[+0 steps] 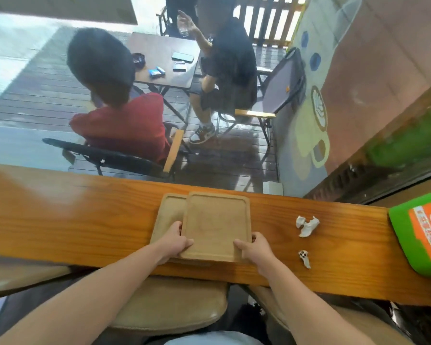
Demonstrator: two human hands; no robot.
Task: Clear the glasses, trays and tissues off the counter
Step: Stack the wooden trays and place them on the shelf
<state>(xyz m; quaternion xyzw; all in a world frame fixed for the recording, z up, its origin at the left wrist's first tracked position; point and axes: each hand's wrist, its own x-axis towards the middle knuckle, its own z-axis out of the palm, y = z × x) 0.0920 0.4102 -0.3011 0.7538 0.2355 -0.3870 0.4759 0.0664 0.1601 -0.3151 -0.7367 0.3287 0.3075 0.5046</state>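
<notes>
Two light wooden trays lie on the wooden counter (pixel 72 220). The upper tray (pixel 216 222) rests partly over the lower tray (pixel 169 215), which sticks out to the left. My left hand (pixel 177 241) grips the upper tray's near left edge. My right hand (pixel 255 250) grips its near right corner. A crumpled white tissue (pixel 306 225) lies on the counter to the right of the trays. A smaller crumpled tissue (pixel 304 258) lies nearer to me. No glasses show on the counter.
A green and orange sign (pixel 418 232) lies at the counter's right end. Tan cushioned stools (pixel 169 305) stand under the counter's near edge. Behind the window, two people sit at a table (pixel 159 63) on a wooden deck.
</notes>
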